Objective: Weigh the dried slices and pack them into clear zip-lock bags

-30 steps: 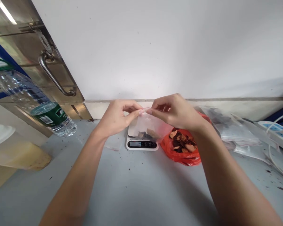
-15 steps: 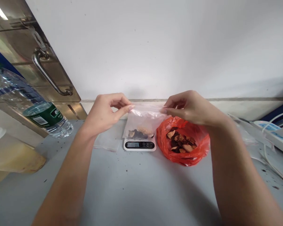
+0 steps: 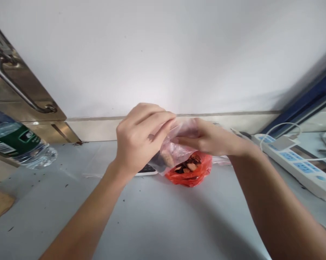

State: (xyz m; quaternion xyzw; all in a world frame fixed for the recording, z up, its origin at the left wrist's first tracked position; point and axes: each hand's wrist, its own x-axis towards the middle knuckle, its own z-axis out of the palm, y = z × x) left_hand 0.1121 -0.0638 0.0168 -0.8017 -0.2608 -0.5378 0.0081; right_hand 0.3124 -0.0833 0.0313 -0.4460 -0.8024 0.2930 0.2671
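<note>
Both hands grip a clear plastic zip bag (image 3: 176,150) that holds a few brown and dark dried pieces. My left hand (image 3: 141,139) pinches the bag's upper left side between thumb and fingers. At its top right, my right hand (image 3: 208,137) is closed on the bag, slightly blurred. Just below and behind the bag stands a red plastic bag (image 3: 190,178), open at the top, with brown dried slices (image 3: 191,166) inside. A small white digital scale (image 3: 148,170) shows only at its front edge; my left hand and the bag hide the rest.
Flat clear bags (image 3: 100,162) lie left of the scale. A water bottle (image 3: 24,144) stands at far left, near a metal door with a handle (image 3: 19,88). On the right is a white power strip (image 3: 295,162) with cables. A white wall (image 3: 163,54) closes off the back.
The zip bag has been lifted off the scale and moved right, tilting over the red bag's edge. My hands have come closer together, and the view has turned to the right.
</note>
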